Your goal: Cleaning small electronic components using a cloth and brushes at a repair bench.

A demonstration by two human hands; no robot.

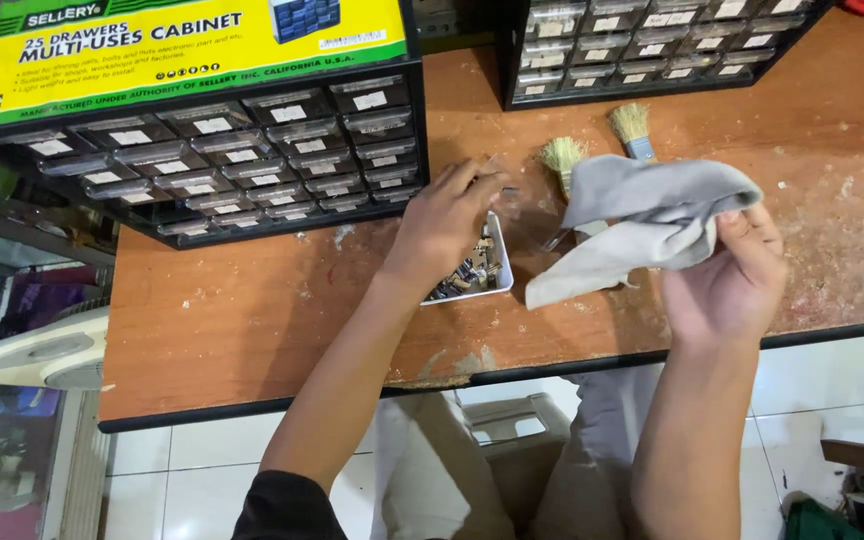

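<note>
Fingers of the left hand [444, 222] pinch a small clear plastic drawer [512, 195] over the white parts tray [500, 262]; tilting could spill components, while the right hand [732, 275] clutches a crumpled grey cloth [642, 215]

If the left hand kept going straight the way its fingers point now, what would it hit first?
Probably the black drawer cabinet. The left hand points up and slightly right over the white tray, near the cabinet's lower right corner; depth is unclear, so it might pass beside it.

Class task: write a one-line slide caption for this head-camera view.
Left hand reaches into a small white tray of metal parts while right hand holds a crumpled grey cloth over the worn wooden workbench.
</note>
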